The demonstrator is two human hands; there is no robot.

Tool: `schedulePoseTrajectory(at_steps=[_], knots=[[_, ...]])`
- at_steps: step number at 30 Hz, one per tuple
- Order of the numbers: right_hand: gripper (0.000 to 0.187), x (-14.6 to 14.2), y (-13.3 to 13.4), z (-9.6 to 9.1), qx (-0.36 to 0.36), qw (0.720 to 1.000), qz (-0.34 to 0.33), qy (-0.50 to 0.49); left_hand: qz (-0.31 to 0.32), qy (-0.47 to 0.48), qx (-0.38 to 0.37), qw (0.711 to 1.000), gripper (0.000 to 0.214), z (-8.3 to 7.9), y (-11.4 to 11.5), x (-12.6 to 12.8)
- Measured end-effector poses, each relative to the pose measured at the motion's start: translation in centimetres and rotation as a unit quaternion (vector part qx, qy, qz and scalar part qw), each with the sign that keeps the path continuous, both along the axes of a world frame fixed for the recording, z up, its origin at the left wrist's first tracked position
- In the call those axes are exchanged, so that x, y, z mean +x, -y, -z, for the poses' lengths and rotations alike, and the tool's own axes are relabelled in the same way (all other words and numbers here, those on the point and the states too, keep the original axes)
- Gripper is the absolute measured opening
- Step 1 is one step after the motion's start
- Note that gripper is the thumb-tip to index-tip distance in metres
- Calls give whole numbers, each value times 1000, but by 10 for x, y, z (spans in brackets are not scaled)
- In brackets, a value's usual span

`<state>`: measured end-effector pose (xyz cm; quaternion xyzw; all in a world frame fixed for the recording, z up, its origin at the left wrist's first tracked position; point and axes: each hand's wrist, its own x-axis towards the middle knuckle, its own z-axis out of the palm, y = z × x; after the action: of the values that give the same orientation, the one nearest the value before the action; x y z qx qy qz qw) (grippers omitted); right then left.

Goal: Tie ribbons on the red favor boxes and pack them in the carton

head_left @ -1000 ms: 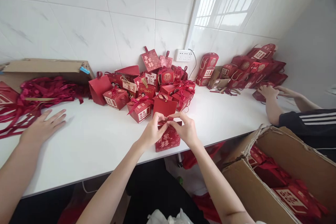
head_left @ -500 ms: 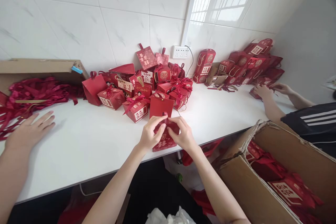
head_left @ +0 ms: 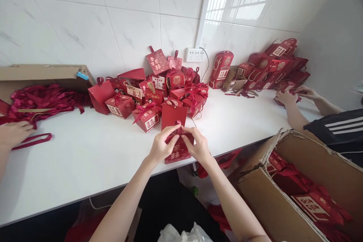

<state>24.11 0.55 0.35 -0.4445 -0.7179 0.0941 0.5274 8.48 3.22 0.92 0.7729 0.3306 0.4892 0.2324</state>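
Observation:
A small red gift box (head_left: 178, 152) with gold characters stands near the front edge of the white table (head_left: 85, 155). My left hand (head_left: 161, 144) and my right hand (head_left: 197, 144) both pinch the red ribbon loop at its top, fingers closed, one hand on each side of the box. Right behind it stands a plain red box (head_left: 173, 115), in front of a heap of red gift boxes (head_left: 159, 90) against the tiled wall.
Another person's hand (head_left: 13, 133) at the far left holds a red ribbon (head_left: 32, 140) beside a ribbon pile (head_left: 39, 100) and a cardboard box (head_left: 42, 73). At right, a person in a black sleeve (head_left: 337, 126) handles red bags (head_left: 269, 70). An open carton (head_left: 286, 200) of red boxes stands below.
My hands have stayed pinched at the top of the box, closing in slightly. The hand at the far left pulled back from lying flat and now grips a ribbon.

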Motion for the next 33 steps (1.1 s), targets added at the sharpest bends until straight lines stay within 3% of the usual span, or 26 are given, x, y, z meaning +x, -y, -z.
schedulePoseTrajectory(at_steps=[7, 12, 16, 20, 27, 33], knots=[[9, 0, 0, -7, -37, 999, -5, -28, 36, -3, 9, 999, 34, -7, 0, -4], [11, -1, 0, -6, -30, 999, -21, -22, -38, 21, -4, 999, 20, -9, 1, 5], [11, -3, 1, -4, -35, 998, -20, -42, -76, 58, 31, 995, 14, -2, 1, 9], [11, -4, 1, -4, -40, 997, -30, -61, -38, 35, 43, 998, 13, -4, 1, 6], [8, -5, -1, -3, -58, 995, -28, -74, 36, -13, -25, 999, 28, -9, -2, -5], [9, -3, -3, -4, -62, 995, -45, -64, 23, -32, 28, 999, 29, -6, -3, -5]])
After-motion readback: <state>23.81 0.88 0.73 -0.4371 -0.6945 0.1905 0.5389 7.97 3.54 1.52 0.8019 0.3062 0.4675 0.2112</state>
